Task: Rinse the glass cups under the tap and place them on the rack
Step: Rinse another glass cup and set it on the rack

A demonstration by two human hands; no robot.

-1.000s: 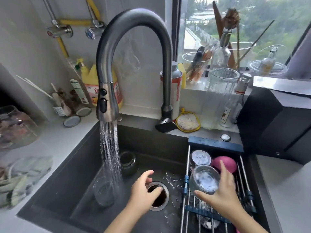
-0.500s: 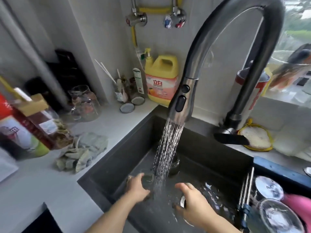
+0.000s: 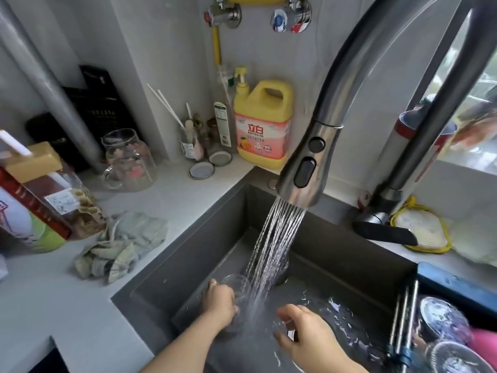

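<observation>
Comparing with a second ago, I see the right hand (image 3: 304, 337) has left the rack (image 3: 454, 289), where it was setting down a rinsed cup, and has come back over the floor of the sink (image 3: 204, 238). The left hand (image 3: 220, 302), which was hovering mid-sink, has moved to the next glass cup (image 3: 236, 288). I judge one cup is finished, joining the upturned cups (image 3: 441, 319) on the rack at 3 o'clock, and a new rinse is starting.

The left hand grips the glass cup from the near side, fingers wrapped round its lower body. The rim shows just past the knuckles at 1 o'clock. The cup sits on the 9 o'clock edge of the stream (image 3: 271, 251) falling from the tap (image 3: 304, 168), touched by spray but not squarely under it.

The right hand lies at 4 o'clock from the cup, across the stream, fingers loosely curled and holding nothing I can see.
</observation>
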